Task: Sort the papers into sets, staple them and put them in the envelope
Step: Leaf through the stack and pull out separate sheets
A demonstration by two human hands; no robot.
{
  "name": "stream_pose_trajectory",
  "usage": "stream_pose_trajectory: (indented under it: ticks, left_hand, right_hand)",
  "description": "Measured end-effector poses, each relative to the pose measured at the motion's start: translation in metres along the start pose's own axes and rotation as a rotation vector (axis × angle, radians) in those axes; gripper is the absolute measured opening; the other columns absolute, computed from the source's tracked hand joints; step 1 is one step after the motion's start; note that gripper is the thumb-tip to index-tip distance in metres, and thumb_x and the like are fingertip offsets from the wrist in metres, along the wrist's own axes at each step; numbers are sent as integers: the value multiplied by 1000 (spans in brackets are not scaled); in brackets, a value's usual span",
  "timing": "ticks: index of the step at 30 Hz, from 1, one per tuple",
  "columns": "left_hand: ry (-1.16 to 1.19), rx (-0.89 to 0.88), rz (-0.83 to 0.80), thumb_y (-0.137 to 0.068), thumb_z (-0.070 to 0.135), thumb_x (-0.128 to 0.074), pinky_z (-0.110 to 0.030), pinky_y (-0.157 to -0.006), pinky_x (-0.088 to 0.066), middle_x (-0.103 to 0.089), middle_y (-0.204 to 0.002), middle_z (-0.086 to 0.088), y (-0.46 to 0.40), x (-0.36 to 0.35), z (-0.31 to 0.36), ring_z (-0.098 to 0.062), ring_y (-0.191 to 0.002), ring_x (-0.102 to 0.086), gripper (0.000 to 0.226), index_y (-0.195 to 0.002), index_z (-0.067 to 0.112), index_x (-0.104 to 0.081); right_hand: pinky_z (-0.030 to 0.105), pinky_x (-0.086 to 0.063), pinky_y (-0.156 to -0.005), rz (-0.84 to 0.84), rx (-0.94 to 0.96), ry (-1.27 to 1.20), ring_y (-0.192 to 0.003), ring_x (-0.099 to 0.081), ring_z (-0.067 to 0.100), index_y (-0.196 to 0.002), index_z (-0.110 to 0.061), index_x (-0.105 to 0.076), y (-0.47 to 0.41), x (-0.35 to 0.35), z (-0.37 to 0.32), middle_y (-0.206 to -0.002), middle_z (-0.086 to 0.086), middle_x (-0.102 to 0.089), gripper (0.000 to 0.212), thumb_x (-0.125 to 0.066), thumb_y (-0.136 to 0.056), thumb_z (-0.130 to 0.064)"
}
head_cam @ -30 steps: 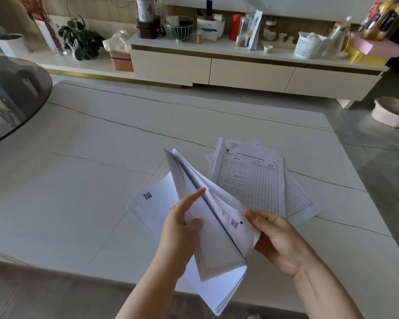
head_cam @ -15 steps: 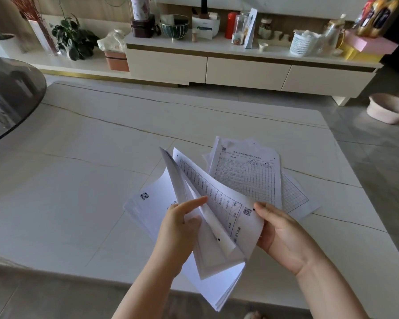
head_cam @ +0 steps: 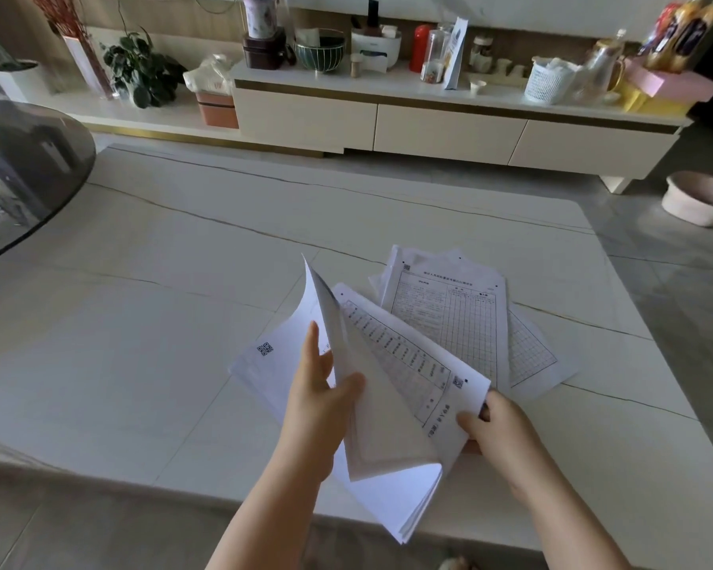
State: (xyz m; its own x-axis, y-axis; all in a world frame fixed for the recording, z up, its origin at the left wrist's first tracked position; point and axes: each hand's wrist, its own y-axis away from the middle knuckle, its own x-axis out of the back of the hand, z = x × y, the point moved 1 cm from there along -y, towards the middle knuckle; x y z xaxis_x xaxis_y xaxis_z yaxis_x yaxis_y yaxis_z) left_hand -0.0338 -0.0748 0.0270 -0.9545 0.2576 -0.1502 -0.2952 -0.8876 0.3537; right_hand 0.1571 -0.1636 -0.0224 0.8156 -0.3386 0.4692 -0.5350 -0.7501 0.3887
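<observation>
Both hands clamped on what I see as one fanned paper stack (head_cam: 387,446) above near edge of white table (head_cam: 141,322): left hand (head_cam: 322,401) holds it, right hand (head_cam: 499,429) pinches a form sheet (head_cam: 420,364). Loose forms (head_cam: 462,318) lie just beyond on table.

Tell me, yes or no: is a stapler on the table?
No: the table shows only loose papers beside the held stack.

Thick stack of white printed paper sheets (head_cam: 387,454) fanned open above table; loose gridded white form sheets (head_cam: 453,318) lie flat beyond.
</observation>
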Motion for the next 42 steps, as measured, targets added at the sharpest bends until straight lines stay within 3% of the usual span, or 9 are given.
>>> stream_pose_trajectory:
  ticks: [4,8,15,21,25,32,34,37,42]
  left_hand:
    - [-42,-24,9,-81,-15,-47,-28,-70,-56,-71,-105,11,-2,9,9,-12,-93,-67,58,-118,27,-63]
    - [-87,-53,-35,-80,-15,-45,-32,-73,-58,-72,-98,14,1,16,18,-10,-92,-67,62,-108,36,-66]
    - [-61,-25,-92,-78,-15,-44,-35,-74,-58,-73,-101,10,-3,20,20,-16,-95,-68,63,-108,34,-68]
    - [-4,49,-90,-71,0,-54,-39,-73,-58,-74,-92,-7,-5,14,19,-24,-83,-70,58,-112,40,-64]
    - [18,92,-73,-84,-11,-48,-45,-81,-55,-74,-86,-11,-5,10,18,-26,-77,-68,59,-114,39,-60]
    - [59,93,-88,-86,-12,-49,-33,-69,-55,-74,-84,-7,-1,8,14,-21,-72,-67,58,-110,39,-60]
    - [77,101,-89,-85,-11,-52,-34,-71,-55,-74,-88,-10,-2,9,12,-23,-76,-68,52,-110,33,-63]
    - [136,114,-113,-75,-3,-62,-29,-62,-53,-73,-87,-12,-4,6,9,-22,-72,-66,25,-91,13,-73]
    - [267,200,-129,-89,-3,-56,-31,-63,-57,-73,-88,-14,-1,-2,-2,-22,-72,-67,20,-101,5,-70]
  right_hand:
    - [47,-55,-74,248,-34,69,-81,-64,35,-85,-11,-61,-17,2,4,-81,13,-67,13,-52,-85,-3]
    - [30,-34,-68,403,-42,231,-86,-55,30,-97,2,-57,-50,49,-36,-100,24,-62,12,-51,-91,-6]
    - [37,-37,-73,332,144,882,-86,-54,34,-120,1,-32,-127,100,-130,-107,22,-59,31,-42,-96,-15]
    - [43,-36,-97,370,366,1146,-122,-43,36,-151,-11,-7,-154,44,-138,-139,18,-40,69,-45,-93,-14]
    - [47,-30,-108,126,160,1094,-136,-27,31,-143,-18,-31,-120,-16,-77,-147,11,-30,54,-46,-94,-35]
    - [57,-7,-115,-55,116,1035,-148,5,29,-152,-30,-7,-112,-35,-38,-161,6,4,59,-24,-99,-50]
    - [51,-11,-117,-4,166,979,-148,-1,27,-152,-24,-15,-109,-29,-41,-161,6,-6,58,-26,-100,-48]
    - [24,-30,-105,70,271,440,-136,-37,19,-138,-13,-46,-66,-24,-54,-145,5,-44,46,-43,-99,-36]
    - [9,-44,-88,-288,218,-139,-105,-56,-14,-119,-42,-51,38,-26,-67,-116,-28,-59,50,-63,-72,-51]
